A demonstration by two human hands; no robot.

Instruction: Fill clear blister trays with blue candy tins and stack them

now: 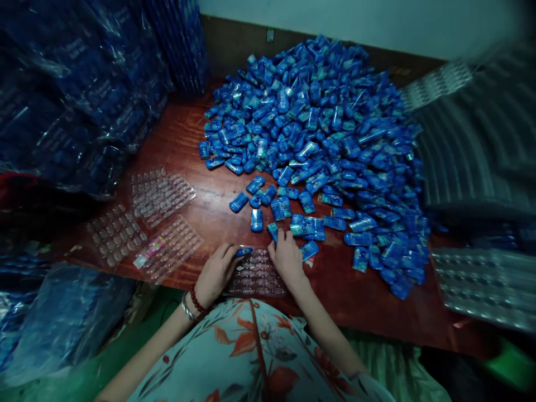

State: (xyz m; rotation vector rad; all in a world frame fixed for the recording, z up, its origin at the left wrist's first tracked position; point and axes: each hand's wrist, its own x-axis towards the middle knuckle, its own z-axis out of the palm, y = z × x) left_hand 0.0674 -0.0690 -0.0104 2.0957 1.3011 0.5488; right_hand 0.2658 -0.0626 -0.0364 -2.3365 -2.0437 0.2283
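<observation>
A big pile of blue packets (318,134) sits on the table (196,184), past both hands.

The clear tray (256,274) lies between the hands. The left hand (215,273) pinches one blue packet (244,252) over it. The right hand (288,258) touches loose packets, fingers curled.

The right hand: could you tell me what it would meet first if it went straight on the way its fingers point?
Probably the loose blue packets just beyond the right hand, well before the big heap; depth is hard to judge.
</observation>
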